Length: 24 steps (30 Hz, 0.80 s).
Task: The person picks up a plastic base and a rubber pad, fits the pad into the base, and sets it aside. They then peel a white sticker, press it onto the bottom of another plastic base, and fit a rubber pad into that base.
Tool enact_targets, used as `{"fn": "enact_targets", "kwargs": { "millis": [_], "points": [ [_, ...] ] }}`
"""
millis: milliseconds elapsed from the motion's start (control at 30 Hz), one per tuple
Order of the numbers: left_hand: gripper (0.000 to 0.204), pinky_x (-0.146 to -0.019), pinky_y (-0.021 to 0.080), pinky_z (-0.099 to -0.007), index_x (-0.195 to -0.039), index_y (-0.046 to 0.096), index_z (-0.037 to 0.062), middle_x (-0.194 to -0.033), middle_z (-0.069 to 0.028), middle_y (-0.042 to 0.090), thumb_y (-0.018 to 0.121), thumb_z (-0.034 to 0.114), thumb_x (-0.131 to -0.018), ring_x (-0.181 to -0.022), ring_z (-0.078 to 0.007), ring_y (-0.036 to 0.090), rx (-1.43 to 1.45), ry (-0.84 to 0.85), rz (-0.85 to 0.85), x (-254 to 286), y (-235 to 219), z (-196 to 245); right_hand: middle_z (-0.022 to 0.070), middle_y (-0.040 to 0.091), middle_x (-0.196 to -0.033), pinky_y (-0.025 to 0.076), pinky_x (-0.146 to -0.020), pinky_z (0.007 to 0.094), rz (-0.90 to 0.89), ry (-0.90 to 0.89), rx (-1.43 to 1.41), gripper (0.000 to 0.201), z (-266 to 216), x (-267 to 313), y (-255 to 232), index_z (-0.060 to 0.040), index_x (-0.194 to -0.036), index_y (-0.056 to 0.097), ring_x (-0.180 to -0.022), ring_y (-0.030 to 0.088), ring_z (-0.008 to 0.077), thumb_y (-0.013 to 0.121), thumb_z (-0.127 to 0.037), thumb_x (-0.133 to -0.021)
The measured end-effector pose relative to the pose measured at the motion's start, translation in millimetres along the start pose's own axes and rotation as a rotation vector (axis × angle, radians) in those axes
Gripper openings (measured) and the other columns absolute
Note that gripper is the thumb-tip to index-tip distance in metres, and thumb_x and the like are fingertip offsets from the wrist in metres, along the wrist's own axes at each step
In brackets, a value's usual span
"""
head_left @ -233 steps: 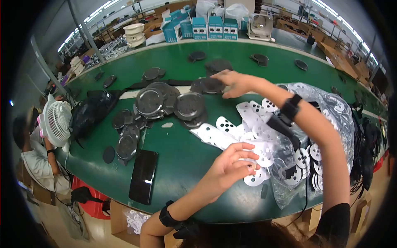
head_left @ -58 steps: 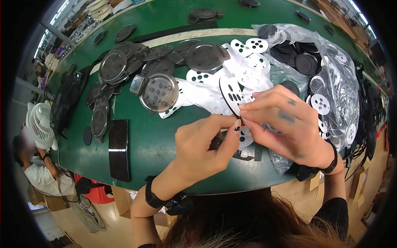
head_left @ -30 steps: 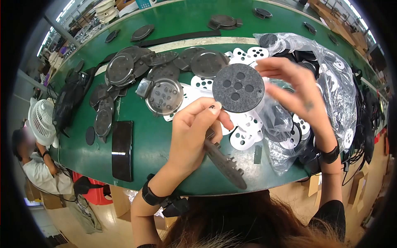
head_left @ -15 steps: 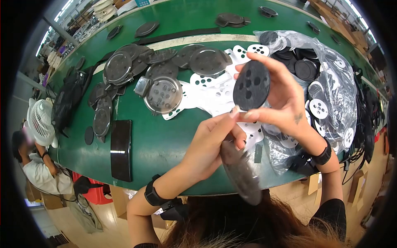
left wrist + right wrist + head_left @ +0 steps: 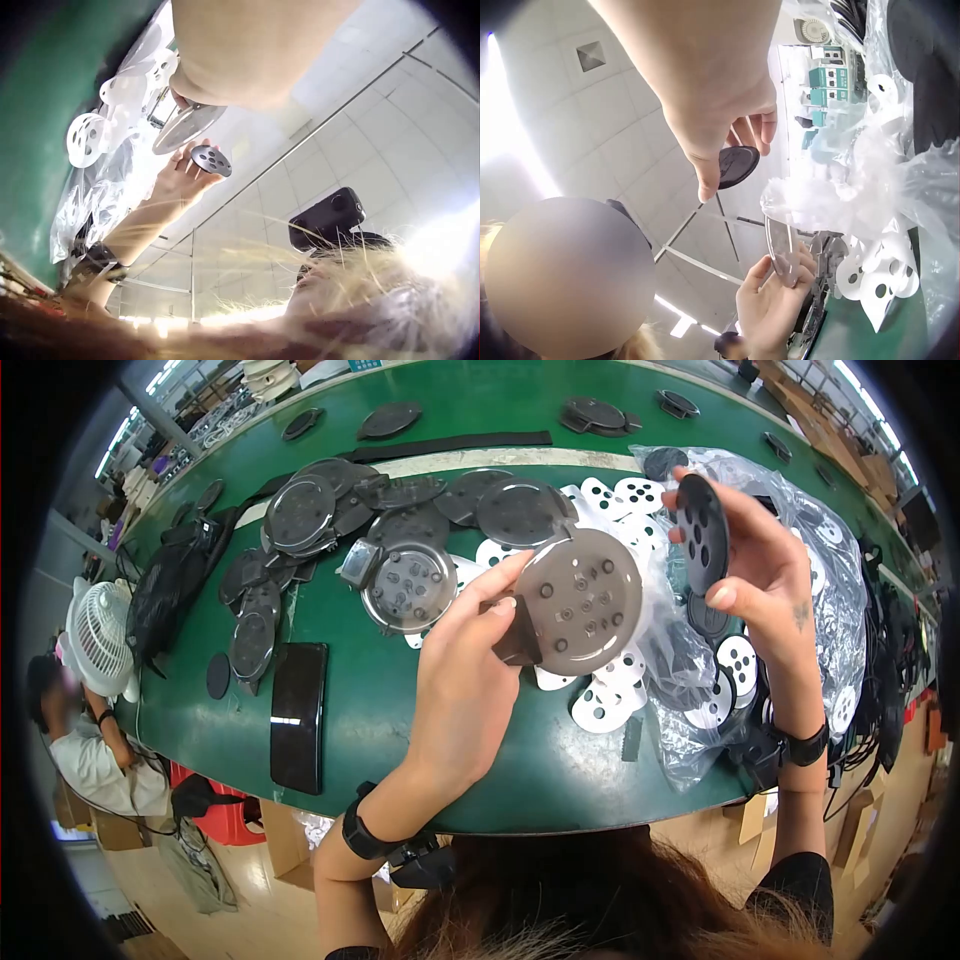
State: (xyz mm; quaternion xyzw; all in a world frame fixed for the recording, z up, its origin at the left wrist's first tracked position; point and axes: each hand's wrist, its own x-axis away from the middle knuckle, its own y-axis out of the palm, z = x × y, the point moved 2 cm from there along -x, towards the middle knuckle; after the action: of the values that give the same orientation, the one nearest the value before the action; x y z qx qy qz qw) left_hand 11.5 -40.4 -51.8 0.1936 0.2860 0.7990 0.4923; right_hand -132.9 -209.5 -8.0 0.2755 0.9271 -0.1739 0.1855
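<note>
My left hand [image 5: 465,670] grips a translucent grey round plastic cover [image 5: 585,600] by the dark tab at its edge, thumb on top. The cover's face, with small holes and pegs, is turned up toward the head camera. To the right, my right hand [image 5: 770,560] holds a black round pad [image 5: 703,535] by its edge, tilted nearly side-on; several round holes go through it. A gap separates pad and cover. In the right wrist view the pad [image 5: 739,166] lies between thumb and fingers, with the cover [image 5: 781,251] lower down in the left hand.
Similar grey covers [image 5: 405,585] lie piled at the left middle of the green table [image 5: 400,750]. White perforated sheets [image 5: 605,700] lie beneath the held cover. An opened clear plastic bag [image 5: 835,580] of black and white discs stands at right. A black phone [image 5: 298,717] lies at front left.
The hands, together at the pad half a second ago, have parted. My right hand has carried the pad right and up; my left has swung the cover up from hanging down to face-on.
</note>
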Motion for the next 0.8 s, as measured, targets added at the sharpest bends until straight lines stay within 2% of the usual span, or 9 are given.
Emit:
{"fn": "enact_targets", "kwargs": {
  "millis": [133,167,267,333,433,500,567,667,800],
  "points": [
    [0.038,-0.089,0.040,-0.0274,-0.127,0.040,-0.0034,-0.121,-0.0102,0.048,0.035,0.005,-0.091,-0.107,-0.0142,0.050,-0.152,0.053,0.024,4.1,2.8,4.4,0.0131,0.056,-0.111,0.044,-0.077,0.0247,-0.112,0.106,-0.084,0.058,-1.1,1.6,7.2,0.0020,-0.123,0.049,-0.093,0.054,0.0163,0.071,-0.013,-0.072],
    [0.038,-0.089,0.040,-0.0274,-0.127,0.040,-0.0034,-0.121,-0.0102,0.048,0.035,0.005,-0.091,-0.107,-0.0142,0.050,-0.153,0.053,0.024,3.7,2.5,3.8,0.0162,0.055,-0.112,0.042,-0.083,0.0326,-0.085,0.154,0.073,0.068,-4.0,2.3,12.5,0.0033,-0.113,0.056,-0.092,0.054,0.0193,0.062,-0.051,-0.073],
    [0.037,-0.085,0.043,-0.0264,-0.127,0.039,-0.0039,-0.122,-0.0103,0.047,0.035,0.003,-0.091,-0.103,-0.0133,0.052,-0.154,0.112,-0.011,3.5,4.6,2.9,0.0154,0.055,-0.111,0.042,-0.082,0.0327,-0.109,0.187,0.057,0.059,-2.7,1.9,12.0,0.0038,-0.111,0.057,-0.092,0.054,0.0193,0.059,-0.045,-0.078],
    [0.043,-0.096,0.038,-0.0365,-0.129,0.034,-0.0092,-0.128,-0.0160,0.043,0.038,0.008,-0.090,-0.115,-0.0223,0.046,-0.211,0.138,-0.049,5.9,9.1,5.0,0.0147,0.055,-0.111,0.042,-0.082,0.0325,-0.115,0.184,0.039,0.055,-1.7,2.0,12.9,0.0035,-0.111,0.057,-0.093,0.054,0.0188,0.059,-0.041,-0.079],
    [0.042,-0.094,0.041,-0.0379,-0.129,0.034,-0.0087,-0.127,-0.0165,0.044,0.040,0.004,-0.089,-0.112,-0.0218,0.049,-0.228,0.147,-0.052,6.1,8.0,2.7,0.0132,0.056,-0.110,0.041,-0.083,0.0305,-0.089,0.233,0.023,0.048,-2.4,4.9,14.6,0.0026,-0.111,0.057,-0.095,0.053,0.0175,0.059,-0.034,-0.080],
    [0.041,-0.094,0.042,-0.0343,-0.127,0.037,-0.0077,-0.126,-0.0137,0.044,0.042,0.000,-0.088,-0.114,-0.0204,0.046,-0.208,0.152,-0.068,5.8,5.8,1.6,0.0122,0.056,-0.109,0.040,-0.084,0.0288,-0.058,0.288,0.024,0.045,-3.6,7.0,18.0,0.0021,-0.112,0.057,-0.096,0.053,0.0166,0.059,-0.030,-0.080],
    [0.040,-0.094,0.042,-0.0306,-0.126,0.039,-0.0066,-0.124,-0.0109,0.043,0.044,-0.004,-0.087,-0.116,-0.0190,0.044,-0.187,0.156,-0.085,6.0,5.2,0.7,0.0052,0.056,-0.097,0.043,-0.074,0.0225,0.011,0.178,-0.001,0.037,-7.8,6.0,23.2,0.0005,-0.117,0.055,-0.083,0.053,0.0093,0.062,-0.014,-0.084],
    [0.042,-0.094,0.042,-0.0307,-0.125,0.040,-0.0075,-0.124,-0.0114,0.042,0.048,-0.006,-0.084,-0.117,-0.0199,0.043,-0.239,0.194,-0.086,7.2,5.1,0.6,0.0043,0.054,-0.093,0.044,-0.073,0.0222,-0.006,0.253,0.028,0.035,-11.9,6.2,22.3,0.0021,-0.114,0.056,-0.081,0.053,0.0086,0.063,-0.013,-0.083],
    [0.043,-0.095,0.041,-0.0310,-0.124,0.041,-0.0084,-0.122,-0.0121,0.042,0.051,-0.009,-0.082,-0.118,-0.0212,0.042,-0.277,0.211,-0.096,9.5,6.4,1.7,0.0041,0.053,-0.090,0.044,-0.072,0.0215,-0.039,0.197,0.134,0.032,-11.3,4.8,21.5,0.0028,-0.110,0.058,-0.081,0.053,0.0083,0.063,-0.013,-0.083]
  ]
}}
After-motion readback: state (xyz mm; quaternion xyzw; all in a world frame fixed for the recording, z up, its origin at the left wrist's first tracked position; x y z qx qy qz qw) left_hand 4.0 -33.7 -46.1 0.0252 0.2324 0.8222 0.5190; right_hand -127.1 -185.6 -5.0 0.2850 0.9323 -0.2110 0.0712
